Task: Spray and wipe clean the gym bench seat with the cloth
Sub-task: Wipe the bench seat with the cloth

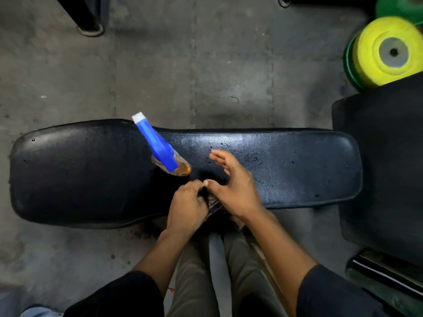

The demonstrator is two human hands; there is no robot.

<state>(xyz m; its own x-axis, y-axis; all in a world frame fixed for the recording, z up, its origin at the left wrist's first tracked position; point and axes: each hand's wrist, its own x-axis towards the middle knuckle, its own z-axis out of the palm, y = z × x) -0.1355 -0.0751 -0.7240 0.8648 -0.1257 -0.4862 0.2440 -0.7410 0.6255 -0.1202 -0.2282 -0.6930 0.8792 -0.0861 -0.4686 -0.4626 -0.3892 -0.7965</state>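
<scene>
Already droplets bead the bench seat toward 3 o'clock. Spray bottle stands on it at 10 o'clock of the hands. Left hand pinches a dark cloth; right hand open, thumb touching it. Risk: a sweeping wipe topples the bottle.

We've got a glossy black bench seat with darker wet speckles toward the right. The spray bottle has a bright blue head with a white tip, and the liquid inside is amber. The floor is mottled grey. One weight plate is neon yellow with a grey centre, with green behind it. Sleeves are black, trousers olive-brown.
</scene>
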